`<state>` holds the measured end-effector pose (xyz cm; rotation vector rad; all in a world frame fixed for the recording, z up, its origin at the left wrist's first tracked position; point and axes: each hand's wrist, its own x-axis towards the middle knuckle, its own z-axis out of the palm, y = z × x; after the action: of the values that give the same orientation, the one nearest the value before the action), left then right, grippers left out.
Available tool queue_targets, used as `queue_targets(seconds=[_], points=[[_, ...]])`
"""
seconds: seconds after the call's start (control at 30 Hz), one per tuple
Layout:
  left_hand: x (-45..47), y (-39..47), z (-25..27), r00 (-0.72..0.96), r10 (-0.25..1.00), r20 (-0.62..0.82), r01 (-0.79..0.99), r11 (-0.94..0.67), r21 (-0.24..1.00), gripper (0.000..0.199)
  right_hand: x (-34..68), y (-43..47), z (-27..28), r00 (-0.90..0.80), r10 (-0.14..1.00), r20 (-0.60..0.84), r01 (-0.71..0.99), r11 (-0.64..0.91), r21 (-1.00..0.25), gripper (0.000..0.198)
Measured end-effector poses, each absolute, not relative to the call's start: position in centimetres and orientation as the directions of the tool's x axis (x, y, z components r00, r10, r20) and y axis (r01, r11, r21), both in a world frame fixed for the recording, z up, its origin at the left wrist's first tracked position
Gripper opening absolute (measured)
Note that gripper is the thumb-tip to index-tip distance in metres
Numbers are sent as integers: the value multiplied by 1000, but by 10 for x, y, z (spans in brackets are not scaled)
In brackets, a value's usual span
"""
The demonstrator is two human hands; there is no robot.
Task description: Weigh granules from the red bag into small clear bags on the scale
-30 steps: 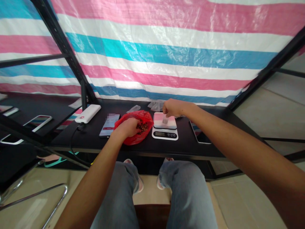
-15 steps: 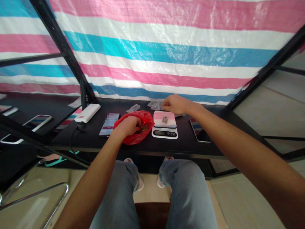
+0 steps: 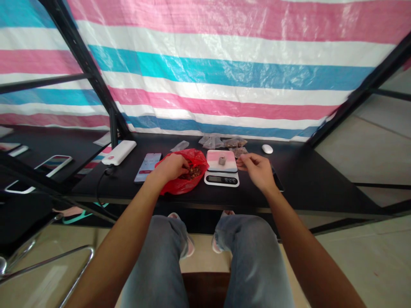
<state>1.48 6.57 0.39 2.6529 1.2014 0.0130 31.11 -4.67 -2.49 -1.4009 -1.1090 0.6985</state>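
A red plastic bag [image 3: 183, 186] lies open, with small brown pieces [image 3: 194, 172] inside. My left hand [image 3: 173, 167] reaches over its left rim, fingers curled at the brown pieces; the fingertips are partly hidden. To the right of the bag is a white kitchen scale [image 3: 221, 181] with a small grey block [image 3: 221, 160] on its platform. My right hand [image 3: 257, 169] hovers by the platform's right edge, thumb and fingers drawn together; what they hold, if anything, is too small to make out. Behind the scale lie clear bags of brown pieces [image 3: 235, 142].
Empty-looking clear bags [image 3: 211, 141] rest near the striped sheet [image 3: 224, 77]. A white mouse-shaped object [image 3: 267, 149] is at the back right. A phone [image 3: 148, 167] and a white power bank [image 3: 119, 152] with a cable stand left. Another phone [image 3: 278, 179] is partly behind my right hand.
My right hand has come from the clear bags behind the scale toward me, to the scale's right side, uncovering the filled bags and white object. My left hand stays at the red bag.
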Motion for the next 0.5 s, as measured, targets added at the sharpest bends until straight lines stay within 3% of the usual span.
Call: queue_targets(seconds=[0.13,0.27,0.5], points=[[9,62,17,689,717,-107,722,-664,196,27,302,-56,-37,524,827,205,45,213,-976,55],[5,60,27,717,690,-93,691,-688,220,28,290,-57,-41,565,800,203,-57,283,-958,51],[8,67,47,734,676,-63,615,-622,485,27,276,-57,-48,618,752,231,-124,383,-915,50]])
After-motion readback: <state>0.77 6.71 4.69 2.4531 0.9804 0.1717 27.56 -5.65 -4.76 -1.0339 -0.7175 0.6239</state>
